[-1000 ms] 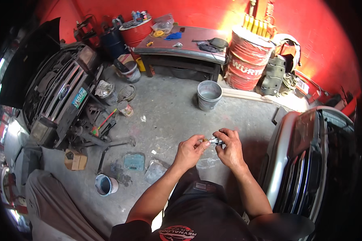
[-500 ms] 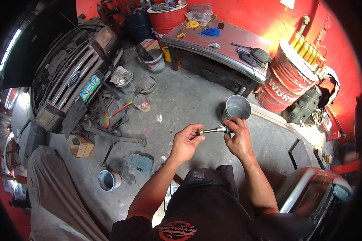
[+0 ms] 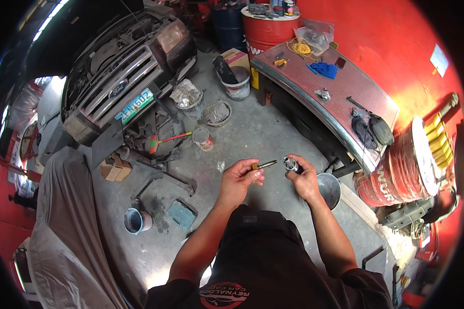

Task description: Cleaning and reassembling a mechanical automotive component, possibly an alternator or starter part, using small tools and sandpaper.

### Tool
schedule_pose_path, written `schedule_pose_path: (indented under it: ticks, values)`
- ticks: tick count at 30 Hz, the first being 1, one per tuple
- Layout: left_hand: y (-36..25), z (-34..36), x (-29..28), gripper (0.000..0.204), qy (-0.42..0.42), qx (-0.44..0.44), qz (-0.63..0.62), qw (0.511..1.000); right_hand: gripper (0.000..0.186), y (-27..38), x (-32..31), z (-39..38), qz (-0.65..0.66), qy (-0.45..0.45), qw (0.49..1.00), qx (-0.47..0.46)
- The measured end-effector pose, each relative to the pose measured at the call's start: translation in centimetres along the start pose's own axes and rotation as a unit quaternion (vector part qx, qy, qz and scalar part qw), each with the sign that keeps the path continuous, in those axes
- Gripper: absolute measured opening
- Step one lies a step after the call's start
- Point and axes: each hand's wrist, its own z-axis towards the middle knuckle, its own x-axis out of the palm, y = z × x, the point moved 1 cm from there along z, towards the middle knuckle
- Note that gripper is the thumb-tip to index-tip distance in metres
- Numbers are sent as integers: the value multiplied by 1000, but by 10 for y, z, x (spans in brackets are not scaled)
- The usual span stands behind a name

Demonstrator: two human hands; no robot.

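A: So how far along is this? Two small pieces, both up off the floor, and there's clear air between them!

B: Separated, then. That much looks done. Whether anything is left to do to either piece, the view can't settle.

A: Check the grips! Left hand: thumb and fingers pinched together on a brass-coloured collar, with a slim rod sticking out toward the other side.

B: And the right hand is curled around a dark cylinder, silvery end poking clear of the fingers. Firm hold, by the look of it. The rod's tip is near that end, not touching.

A: Beyond the hands, down on the floor, a grey bucket past the right wrist, and a teal case off to the left.

B: Farther out, the red-topped bench carries a blue cloth; behind its far end, a red drum. Neither hand is touching any of that!
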Motion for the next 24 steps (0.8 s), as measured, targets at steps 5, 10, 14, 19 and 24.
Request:
schedule_pose_path:
  ticks: [5,10,14,19,24]
  values:
    - [-8,118,-12,30,-19,-15,-27,999,46,4,3,128,25,43,999,3]
    - [-17,257,-49,31,3,-5,-10,1000,40,18,22,260,196,105,973,66]
    - [-34,365,-63,36,55,20,45,997,35,33,33,347,242,88,964,60]
    - [-52,484,-49,40,79,45,124,988,39,65,28,450,237,4,971,-11]
    - [-49,601,-11,40,120,193,251,941,27,41,-11,556,192,-84,975,-68]
